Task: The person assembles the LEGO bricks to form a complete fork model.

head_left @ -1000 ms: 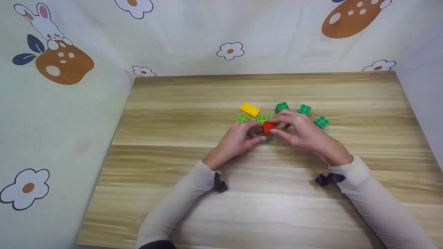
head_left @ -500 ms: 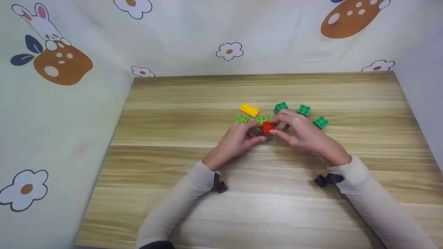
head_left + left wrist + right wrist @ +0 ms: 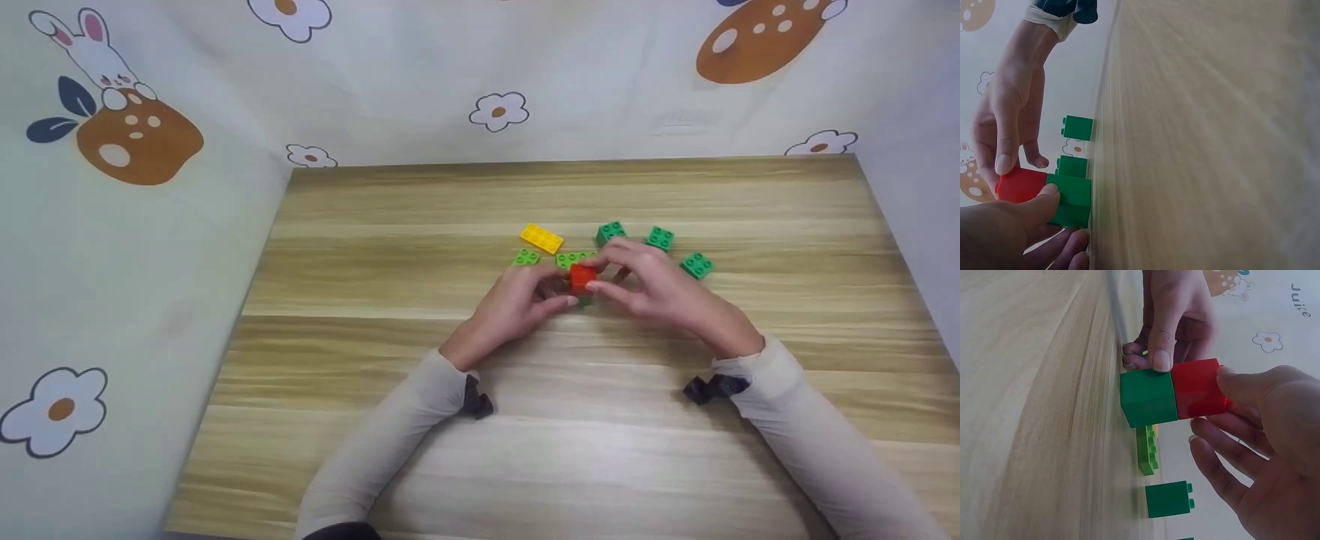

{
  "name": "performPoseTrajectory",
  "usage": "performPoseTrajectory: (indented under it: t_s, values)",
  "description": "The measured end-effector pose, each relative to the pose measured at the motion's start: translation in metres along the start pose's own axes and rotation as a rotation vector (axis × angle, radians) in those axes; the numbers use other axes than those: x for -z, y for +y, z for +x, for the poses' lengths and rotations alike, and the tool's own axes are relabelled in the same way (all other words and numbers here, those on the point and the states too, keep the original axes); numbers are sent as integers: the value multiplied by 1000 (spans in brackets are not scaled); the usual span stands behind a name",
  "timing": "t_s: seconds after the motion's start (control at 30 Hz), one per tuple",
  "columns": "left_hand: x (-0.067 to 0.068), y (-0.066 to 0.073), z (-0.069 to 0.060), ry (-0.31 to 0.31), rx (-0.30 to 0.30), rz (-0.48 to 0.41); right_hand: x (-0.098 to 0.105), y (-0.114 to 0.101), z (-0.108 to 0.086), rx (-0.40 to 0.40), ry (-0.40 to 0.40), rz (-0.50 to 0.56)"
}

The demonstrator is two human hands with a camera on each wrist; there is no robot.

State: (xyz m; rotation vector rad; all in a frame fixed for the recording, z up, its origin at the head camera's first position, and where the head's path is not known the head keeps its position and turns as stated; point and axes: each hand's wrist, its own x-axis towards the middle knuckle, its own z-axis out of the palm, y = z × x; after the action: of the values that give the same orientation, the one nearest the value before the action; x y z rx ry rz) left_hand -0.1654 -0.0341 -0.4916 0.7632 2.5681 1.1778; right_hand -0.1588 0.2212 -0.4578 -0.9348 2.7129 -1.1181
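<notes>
One bench (image 3: 570, 465) is supporting everything — nothing visibly shifting since a second ago, so both grips are likely just steadying — while the left hand (image 3: 514, 296), fingers curled, is pinching a green brick (image 3: 1148, 399) standing there and the right hand (image 3: 664, 292), fingers likewise curled, is pinching the red brick (image 3: 583, 280) sitting on top.

Upper brick (image 3: 1199, 390) atop lower brick (image 3: 1149, 399)

Long cream sleeves (image 3: 832, 442), slightly wrinkled; small black blocky devices (image 3: 476, 399) at both cuffs (image 3: 777, 369).
</notes>
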Motion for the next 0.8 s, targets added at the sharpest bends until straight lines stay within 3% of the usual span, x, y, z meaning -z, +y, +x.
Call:
performPoseTrajectory:
  t_s: [0.8]
  values:
    - [1,0,0,18,-44,28,1,5,-1,4,1,32]
